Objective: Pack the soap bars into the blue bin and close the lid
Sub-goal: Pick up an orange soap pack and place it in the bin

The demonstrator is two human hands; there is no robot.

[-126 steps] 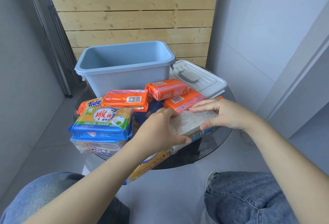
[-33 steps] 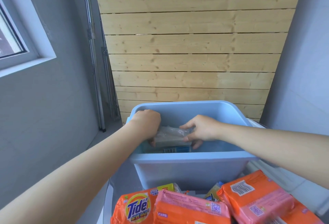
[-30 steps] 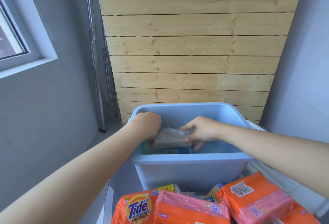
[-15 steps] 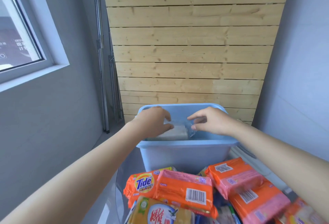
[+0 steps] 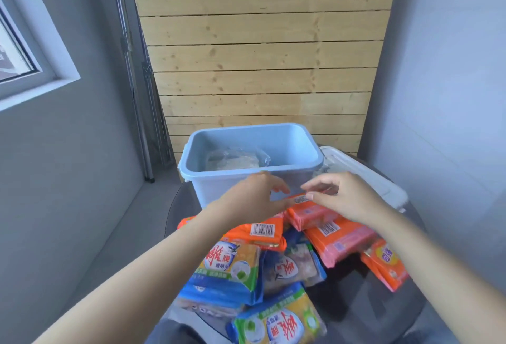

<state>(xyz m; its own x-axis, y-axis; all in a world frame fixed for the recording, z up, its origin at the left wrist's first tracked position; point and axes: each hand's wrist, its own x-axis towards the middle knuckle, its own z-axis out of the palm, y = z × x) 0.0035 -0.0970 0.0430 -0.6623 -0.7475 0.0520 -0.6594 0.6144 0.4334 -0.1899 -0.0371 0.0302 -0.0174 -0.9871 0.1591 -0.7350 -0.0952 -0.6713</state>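
Observation:
The blue bin point(image 5: 208, 189) stands open at the far side of the round glass table, with a clear-wrapped soap pack point(image 5: 236, 158) lying inside it. My left hand point(image 5: 256, 200) and my right hand point(image 5: 343, 197) hover just in front of the bin, fingers spread, above an orange soap bar point(image 5: 309, 213) at the top of the pile. Neither hand holds anything. More orange bars point(image 5: 338, 241) and green-and-blue soap packs point(image 5: 232, 269) lie heaped in front of me. The white lid point(image 5: 367, 176) rests to the right of the bin.
The dark glass table point(image 5: 361, 305) ends close to the heap on all sides. A wooden slat wall stands behind the bin, grey walls close in left and right, and a window point(image 5: 16, 50) sits at the upper left.
Both hands let go of the clear-wrapped pack inside the bin and drew back out over its near rim toward the orange bars. The camera tilted down.

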